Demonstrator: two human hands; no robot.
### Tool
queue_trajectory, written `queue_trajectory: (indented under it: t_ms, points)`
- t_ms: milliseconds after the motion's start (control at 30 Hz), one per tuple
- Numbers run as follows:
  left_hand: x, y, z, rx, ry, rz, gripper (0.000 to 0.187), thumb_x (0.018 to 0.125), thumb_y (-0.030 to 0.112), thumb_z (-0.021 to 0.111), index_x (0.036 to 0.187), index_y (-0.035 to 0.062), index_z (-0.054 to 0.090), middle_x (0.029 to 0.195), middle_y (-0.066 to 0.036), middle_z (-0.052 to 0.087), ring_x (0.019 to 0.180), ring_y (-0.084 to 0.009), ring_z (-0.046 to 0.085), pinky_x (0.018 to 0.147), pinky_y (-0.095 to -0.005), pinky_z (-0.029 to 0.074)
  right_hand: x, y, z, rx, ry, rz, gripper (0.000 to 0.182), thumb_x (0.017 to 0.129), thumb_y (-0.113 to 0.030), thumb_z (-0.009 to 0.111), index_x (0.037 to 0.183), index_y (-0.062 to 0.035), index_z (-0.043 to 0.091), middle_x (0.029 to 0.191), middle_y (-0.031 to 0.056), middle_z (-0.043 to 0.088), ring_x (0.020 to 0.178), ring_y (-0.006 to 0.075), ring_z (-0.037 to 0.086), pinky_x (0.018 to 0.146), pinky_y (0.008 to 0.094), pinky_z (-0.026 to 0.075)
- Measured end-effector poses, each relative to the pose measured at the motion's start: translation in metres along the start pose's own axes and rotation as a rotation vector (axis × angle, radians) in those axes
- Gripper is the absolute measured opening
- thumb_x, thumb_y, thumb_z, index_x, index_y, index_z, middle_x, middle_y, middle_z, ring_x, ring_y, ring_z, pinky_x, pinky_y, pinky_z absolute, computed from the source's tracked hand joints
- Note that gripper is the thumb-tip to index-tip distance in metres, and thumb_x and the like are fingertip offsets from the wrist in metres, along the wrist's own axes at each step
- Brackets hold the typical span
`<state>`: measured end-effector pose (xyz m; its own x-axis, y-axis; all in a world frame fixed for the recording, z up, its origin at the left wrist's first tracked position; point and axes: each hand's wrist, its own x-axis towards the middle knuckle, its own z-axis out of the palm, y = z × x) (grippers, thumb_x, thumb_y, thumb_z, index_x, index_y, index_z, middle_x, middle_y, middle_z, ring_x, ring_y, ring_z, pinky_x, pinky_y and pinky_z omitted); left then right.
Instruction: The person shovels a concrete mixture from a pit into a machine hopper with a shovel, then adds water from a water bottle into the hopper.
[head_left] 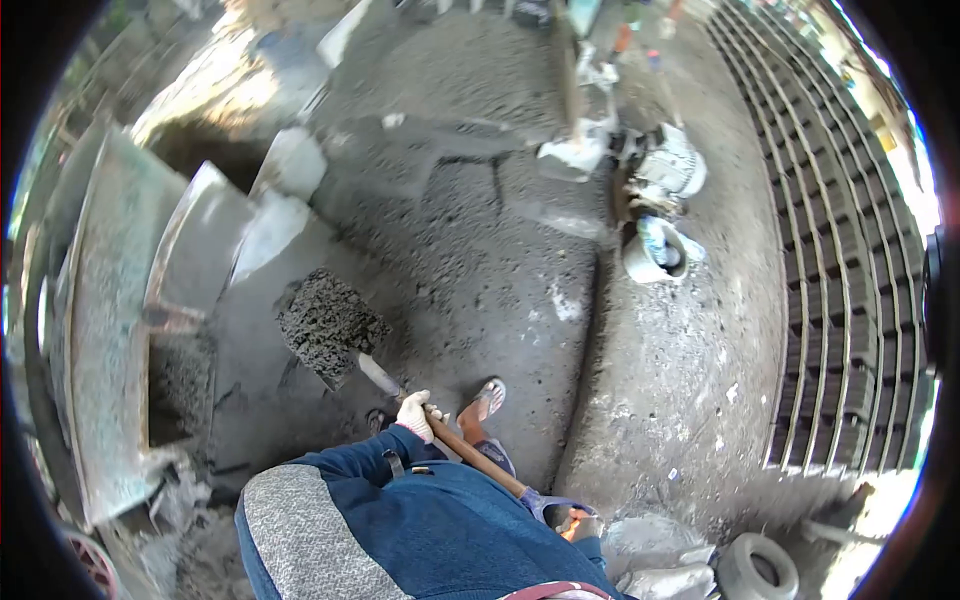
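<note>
My left hand (416, 416), in a pale glove, is wrapped round the wooden shaft of a shovel (475, 459). At the lower right of my body, my right hand (574, 523) is closed on the shovel's purple grip. The blade is hidden under a heap of wet, dark grey mix (329, 322), held out to the left in front of my feet. Left of the heap stands a metal trough or machine with an open bin (180, 388), which has grey material inside.
Racks of dark blocks (835, 300) line the right side. A white bucket (654, 256) and a motor (672, 165) stand beyond a groove in the floor. Bags (660, 560) and a tyre (757, 570) lie at lower right. Loose grit covers the floor ahead.
</note>
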<state>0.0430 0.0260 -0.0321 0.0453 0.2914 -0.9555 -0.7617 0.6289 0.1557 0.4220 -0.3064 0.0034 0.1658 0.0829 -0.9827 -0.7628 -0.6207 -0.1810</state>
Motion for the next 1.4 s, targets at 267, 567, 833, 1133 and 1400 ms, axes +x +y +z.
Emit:
queue_trajectory:
  t_ms: [267, 567, 833, 1133, 1400]
  points:
    - [-0.073, 0.066, 0.310, 0.197, -0.781, 0.077, 0.016, 0.088, 0.024, 0.069, 0.080, 0.0226, 0.055, 0.064, 0.003, 0.050, 0.057, -0.0188, 0.050, 0.075, -0.0476, 0.049, -0.047, -0.101, 0.142, 0.548, 0.036, -0.871, 0.009, 0.080, -0.002, 0.063, 0.076, -0.0064, 0.057, 0.059, 0.0061, 0.053, 0.042, 0.0202, 0.048, 0.039, 0.0366, 0.040]
    - [-0.209, 0.202, 0.593, 0.207, -1.365, 0.102, 0.026, 0.089, 0.026, 0.070, 0.074, 0.0155, 0.051, 0.063, -0.001, 0.051, 0.060, -0.0202, 0.055, 0.066, -0.0416, 0.052, -0.265, -0.265, 0.336, -0.087, 0.655, -2.284, 0.011, 0.077, -0.008, 0.065, 0.086, -0.0079, 0.059, 0.079, 0.0068, 0.059, 0.070, 0.0212, 0.062, 0.066, 0.0430, 0.052]
    - [-0.070, 0.248, 0.530, 0.285, -1.146, 0.207, 0.023, 0.094, 0.031, 0.066, 0.083, 0.0135, 0.057, 0.065, -0.002, 0.053, 0.056, -0.0206, 0.056, 0.059, -0.0450, 0.051, -0.146, -0.214, 0.411, -1.654, 0.479, -2.032, 0.004, 0.075, -0.023, 0.060, 0.074, -0.0188, 0.060, 0.077, -0.0006, 0.059, 0.081, 0.0210, 0.059, 0.090, 0.0477, 0.044]
    - [-0.086, 0.176, 0.360, 0.313, -1.260, 0.169, 0.030, 0.099, 0.035, 0.055, 0.081, 0.0127, 0.048, 0.073, -0.004, 0.052, 0.071, -0.0226, 0.057, 0.085, -0.0499, 0.046, -0.001, -0.203, 0.279, -1.479, 0.463, -1.160, 0.035, 0.075, -0.023, 0.073, 0.107, -0.0094, 0.069, 0.105, 0.0134, 0.068, 0.101, 0.0322, 0.064, 0.092, 0.0461, 0.049]
    - [-0.028, 0.115, 0.245, -0.028, -0.608, 0.189, 0.032, 0.090, 0.038, 0.062, 0.072, 0.0130, 0.051, 0.060, -0.007, 0.049, 0.056, -0.0279, 0.052, 0.067, -0.0511, 0.048, 0.025, -0.214, 0.173, -0.841, 0.250, -0.688, 0.023, 0.079, -0.012, 0.070, 0.100, -0.0030, 0.068, 0.089, 0.0135, 0.072, 0.086, 0.0272, 0.069, 0.082, 0.0425, 0.053]
